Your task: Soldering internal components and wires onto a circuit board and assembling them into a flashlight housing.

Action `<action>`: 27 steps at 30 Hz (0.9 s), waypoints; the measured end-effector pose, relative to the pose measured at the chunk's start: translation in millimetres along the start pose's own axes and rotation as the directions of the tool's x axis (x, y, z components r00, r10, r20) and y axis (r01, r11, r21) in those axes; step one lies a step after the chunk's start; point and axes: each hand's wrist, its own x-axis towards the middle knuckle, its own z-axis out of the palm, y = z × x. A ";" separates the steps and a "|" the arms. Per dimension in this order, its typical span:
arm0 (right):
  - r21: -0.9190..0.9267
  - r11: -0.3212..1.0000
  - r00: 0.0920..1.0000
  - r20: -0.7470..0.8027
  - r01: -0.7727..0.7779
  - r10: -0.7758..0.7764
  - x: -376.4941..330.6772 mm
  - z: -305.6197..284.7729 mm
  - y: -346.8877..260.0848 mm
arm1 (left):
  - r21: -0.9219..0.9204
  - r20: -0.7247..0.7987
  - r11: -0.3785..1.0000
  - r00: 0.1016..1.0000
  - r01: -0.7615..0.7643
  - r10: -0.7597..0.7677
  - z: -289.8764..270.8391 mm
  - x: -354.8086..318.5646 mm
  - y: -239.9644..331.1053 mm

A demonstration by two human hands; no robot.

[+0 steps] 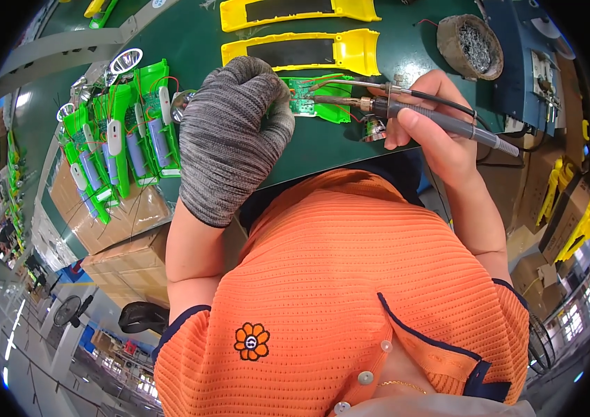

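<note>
My left hand (236,135), in a grey striped knit glove, is closed at the left end of a green plastic housing (340,90). Its fingertips are hidden, so what they grip cannot be made out. A green circuit board (302,104) with red wires lies in that housing. My bare right hand (441,125) is wrapped round a soldering iron (434,121), with a thin metal feed tube (357,85) mounted along it. The iron's tip points left and reaches the board. Below the iron, near the table edge, sits a shiny round reflector (373,128).
Several green housings with blue cells (137,154) and wires lie at the left. Two yellow shells (357,52) lie across the back. A round pot of metal shavings (472,47) stands at the far right, beside a blue-grey machine (517,62). Cardboard boxes (128,267) stand below the left edge.
</note>
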 end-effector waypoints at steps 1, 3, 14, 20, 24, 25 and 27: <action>0.000 1.000 1.000 0.000 0.000 0.000 -0.1 0.4 -0.8 | 0.016 -0.001 1.000 1.000 -0.019 0.019 -0.1 0.4 -0.3; -0.023 0.999 1.000 -0.007 -0.023 0.023 -0.5 1.7 -2.7 | 0.014 0.010 1.000 1.000 -0.016 0.016 -1.3 0.5 0.9; -0.093 0.992 0.997 -0.027 -0.080 0.078 2.4 5.4 -7.7 | 0.017 0.051 1.000 0.999 0.000 -0.001 -3.3 0.2 0.4; -0.080 0.993 0.996 -0.022 -0.083 0.081 3.4 4.4 -7.8 | 0.019 0.054 0.999 0.998 -0.031 0.030 -3.6 1.5 -1.0; -0.076 0.994 0.997 -0.011 -0.080 0.079 3.8 3.8 -7.6 | -0.027 0.062 1.000 0.998 -0.012 0.014 -3.1 2.3 -2.3; -0.076 0.994 0.997 -0.011 -0.080 0.080 3.8 3.9 -7.4 | -0.029 0.062 0.999 0.998 -0.015 0.017 -3.3 2.1 -2.5; -0.057 0.995 0.996 -0.014 -0.087 0.086 3.2 4.0 -6.7 | -0.028 0.057 0.999 0.998 -0.020 0.021 -2.8 1.3 -3.2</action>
